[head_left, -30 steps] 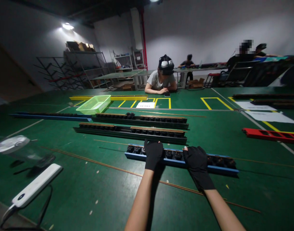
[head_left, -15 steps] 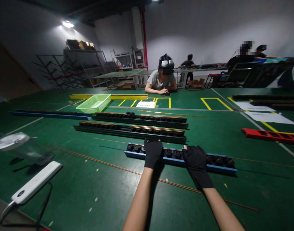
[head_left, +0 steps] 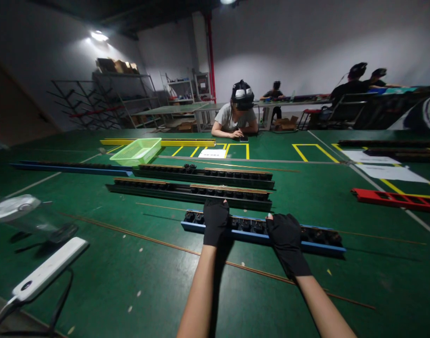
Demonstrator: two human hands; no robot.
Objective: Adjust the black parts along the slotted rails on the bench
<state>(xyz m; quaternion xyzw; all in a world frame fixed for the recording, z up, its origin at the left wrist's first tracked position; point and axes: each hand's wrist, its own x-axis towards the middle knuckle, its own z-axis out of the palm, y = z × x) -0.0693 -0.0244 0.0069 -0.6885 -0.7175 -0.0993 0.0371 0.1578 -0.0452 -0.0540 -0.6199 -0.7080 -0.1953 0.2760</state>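
Observation:
A blue rail (head_left: 250, 236) lies across the table, with a row of black blocks (head_left: 245, 224) in its channel. A thin copper-coloured rod (head_left: 376, 237) runs along the blocks and sticks out past both ends. My left hand (head_left: 215, 223), in a black fingerless glove, lies over the left part of the rail. Its fingers are curled, and what they grip is hidden. Farther right, my gloved right hand (head_left: 285, 237) is closed around the rail, its thumb on the near-left side. Loose copper-coloured rods (head_left: 172, 243) lie on the table on the near side of the rail.
Just beyond lie two dark rails (head_left: 200, 193) with blocks and rods. A green basket (head_left: 139, 151), a yellow rail (head_left: 186, 142) and a red rail (head_left: 394, 199) lie farther off. At left stand a clear jug (head_left: 28, 216) and a white power strip (head_left: 49, 270). A person (head_left: 237, 112) leans opposite.
My left hand has shifted left along the blue rail, uncovering more blocks between my hands. My right hand and the rail stay in place; the view has turned slightly.

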